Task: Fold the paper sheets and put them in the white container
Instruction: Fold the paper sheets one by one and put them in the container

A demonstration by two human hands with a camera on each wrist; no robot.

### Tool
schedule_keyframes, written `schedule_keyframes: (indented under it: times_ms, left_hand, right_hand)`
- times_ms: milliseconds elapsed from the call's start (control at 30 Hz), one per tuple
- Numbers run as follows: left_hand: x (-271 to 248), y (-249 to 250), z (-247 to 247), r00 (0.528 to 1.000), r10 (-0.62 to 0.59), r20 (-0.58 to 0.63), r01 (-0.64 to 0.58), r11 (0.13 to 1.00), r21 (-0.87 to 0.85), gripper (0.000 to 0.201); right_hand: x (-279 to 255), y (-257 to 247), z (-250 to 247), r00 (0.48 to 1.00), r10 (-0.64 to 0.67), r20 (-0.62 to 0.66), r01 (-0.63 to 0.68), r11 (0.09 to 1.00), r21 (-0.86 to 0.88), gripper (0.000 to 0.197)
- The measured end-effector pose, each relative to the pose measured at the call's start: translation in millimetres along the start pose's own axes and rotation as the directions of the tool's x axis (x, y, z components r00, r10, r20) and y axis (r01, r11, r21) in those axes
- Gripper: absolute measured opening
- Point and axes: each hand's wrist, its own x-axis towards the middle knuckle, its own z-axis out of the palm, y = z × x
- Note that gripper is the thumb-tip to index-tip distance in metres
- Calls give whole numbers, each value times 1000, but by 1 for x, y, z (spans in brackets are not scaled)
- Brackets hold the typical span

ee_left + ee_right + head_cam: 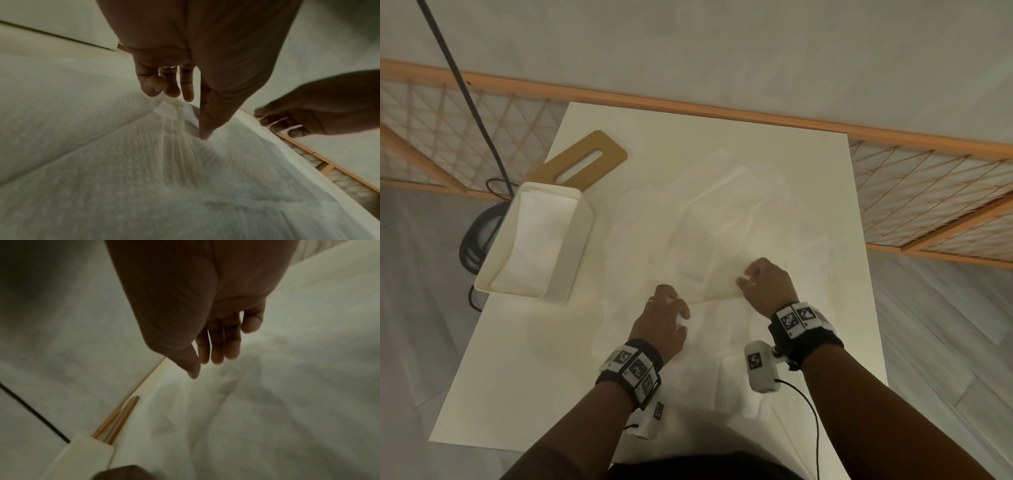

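The desk [524, 370] carries loose paper sheets [722, 219] spread across its middle. The white container [571, 253] stands at their left, folded sheets inside. The left hand [664, 322] pinches a sheet's edge; the right hand [767, 286] hovers relaxed, fingers loose, over the sheets.

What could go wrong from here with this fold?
The left hand pinches the paper sheet into a bunched ridge, so it may crease crookedly or tear. The right hand rests among loose overlapping sheets and might drag a neighbour along.
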Motion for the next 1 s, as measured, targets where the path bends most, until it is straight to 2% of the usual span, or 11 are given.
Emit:
schedule_keyframes:
  times_ms: [100,200,333,400,500,567,633,733,867,933,1000]
  left_hand:
    - [0,1,-3,1000,-1,-17,1,1000,-21,12]
    - [1,-1,-7,1000,8,0,-8,999,-39,10]
    - [2,-6,-15,999,20,-25,-22,996,-90,4]
    - [4,-11,-20,998,23,-58,-30,991,-130,2]
    - [10,-14,-29,990,26,-138,-56,975,-217,5]
    - [15,-9,-41,975,-64,-212,-13,939,-344,2]
    - [23,-5,-55,940,-212,-268,37,843,-537,13]
    - [33,3,-81,929,-275,-247,-8,653,-757,46]
    - [43,21,-101,999,-11,43,42,505,-862,106]
    - [45,29,-100,985,80,151,91,501,-861,102]
    - [45,35,-93,981,97,166,102,471,-876,74]
  right_hand:
    - [8,-44,9,979,44,200,-33,998,-55,56]
    - [18,-65,26,939,142,314,-178,980,90,67]
    - [25,-74,33,991,35,127,-51,992,119,48]
    - [28,-76,28,999,-22,35,11,962,274,42]
    - [15,-84,3,999,-46,12,20,638,770,20]
    - [6,-85,-20,994,-98,48,-9,368,930,11]
    - [-1,-82,-43,978,-175,112,-71,230,971,14]
    - [-6,-73,-71,935,-272,229,-155,267,951,10]
    - [-13,-67,-95,860,-370,350,-224,343,912,11]
    - [-16,-64,-99,846,-353,400,-270,365,891,13]
    - [-17,-56,-100,857,-287,428,-308,381,872,20]
